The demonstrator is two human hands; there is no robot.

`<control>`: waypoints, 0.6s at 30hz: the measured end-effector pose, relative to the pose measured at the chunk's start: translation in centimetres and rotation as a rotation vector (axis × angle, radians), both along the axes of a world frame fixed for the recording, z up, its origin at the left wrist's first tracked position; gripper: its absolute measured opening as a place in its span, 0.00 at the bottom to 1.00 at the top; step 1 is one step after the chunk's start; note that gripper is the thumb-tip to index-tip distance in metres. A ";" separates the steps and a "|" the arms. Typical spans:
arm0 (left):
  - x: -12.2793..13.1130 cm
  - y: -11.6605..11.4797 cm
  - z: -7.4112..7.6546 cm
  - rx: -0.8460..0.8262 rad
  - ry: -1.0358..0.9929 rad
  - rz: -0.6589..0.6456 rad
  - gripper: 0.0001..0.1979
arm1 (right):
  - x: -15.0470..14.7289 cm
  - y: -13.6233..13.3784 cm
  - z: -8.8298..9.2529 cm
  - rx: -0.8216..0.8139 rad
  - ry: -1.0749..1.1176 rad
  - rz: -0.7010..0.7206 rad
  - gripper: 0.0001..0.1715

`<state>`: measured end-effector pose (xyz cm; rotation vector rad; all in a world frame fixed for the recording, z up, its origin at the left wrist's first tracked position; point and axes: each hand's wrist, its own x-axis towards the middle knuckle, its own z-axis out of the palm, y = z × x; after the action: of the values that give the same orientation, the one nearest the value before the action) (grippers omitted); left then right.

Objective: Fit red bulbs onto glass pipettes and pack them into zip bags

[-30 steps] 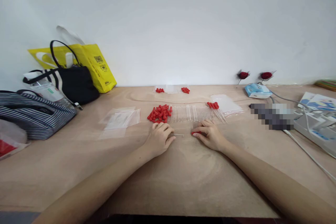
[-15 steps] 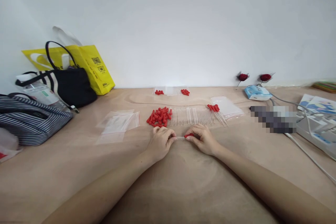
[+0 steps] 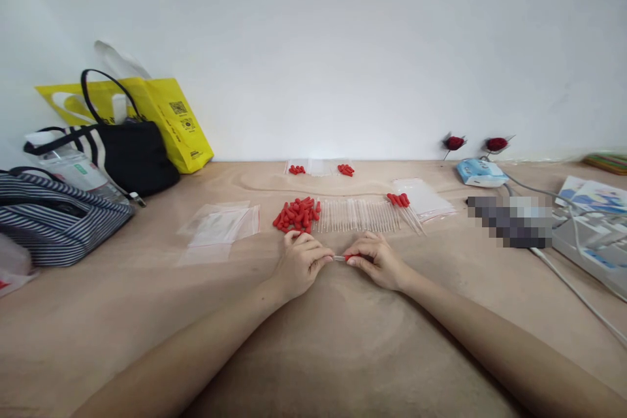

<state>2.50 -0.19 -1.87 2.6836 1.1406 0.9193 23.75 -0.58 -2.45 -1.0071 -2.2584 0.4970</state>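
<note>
My left hand point(image 3: 300, 262) pinches one end of a thin clear glass tube point(image 3: 338, 258), and my right hand point(image 3: 375, 260) pinches a small red rubber cap point(image 3: 347, 257) at the tube's other end. The two hands nearly meet over the wooden table point(image 3: 343, 339). Just beyond them lie a heap of red caps point(image 3: 296, 213), a row of several clear tubes point(image 3: 357, 215), and a few capped tubes point(image 3: 402, 205) to the right.
Clear zip bags point(image 3: 220, 227) lie to the left, another bag point(image 3: 422, 197) beyond the capped tubes. Striped, black and yellow bags point(image 3: 122, 137) stand far left. Two small bags with red caps point(image 3: 321, 169) lie by the wall. Cables, a blue packet point(image 3: 481, 172) and boxes sit right.
My right hand has brought the red cap leftward to the tube's end, and the two hands have closed together. The camera view shifted slightly.
</note>
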 end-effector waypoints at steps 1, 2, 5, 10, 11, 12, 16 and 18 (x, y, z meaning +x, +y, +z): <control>0.0 0.0 0.0 0.009 0.004 -0.004 0.07 | 0.0 -0.1 0.0 0.008 0.001 0.000 0.09; 0.1 0.0 0.0 0.015 0.010 -0.007 0.07 | 0.0 -0.1 0.0 0.018 0.001 -0.001 0.09; 0.2 -0.2 0.0 0.034 0.031 -0.007 0.07 | 0.0 -0.4 0.1 0.045 0.003 -0.002 0.09; 0.3 -0.6 0.1 0.095 0.049 0.001 0.07 | -0.2 -0.7 0.3 0.102 -0.005 -0.009 0.11; 0.3 -0.7 0.1 0.109 0.049 0.000 0.07 | -0.2 -0.7 0.3 0.115 -0.007 -0.011 0.12; 0.4 -0.9 0.1 0.121 0.050 -0.001 0.07 | -0.3 -0.8 0.3 0.128 -0.008 -0.013 0.12; 0.7 -1.2 0.3 0.160 0.049 -0.006 0.08 | -0.4 -0.9 0.3 0.149 -0.004 -0.019 0.11; 0.8 -1.3 0.4 0.174 0.042 -0.008 0.08 | -0.5 -0.9 0.3 0.149 -0.004 -0.014 0.09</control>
<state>3.27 -1.45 -1.51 2.8542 1.1050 1.0097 23.29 -1.53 -2.14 -0.9481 -2.2538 0.3163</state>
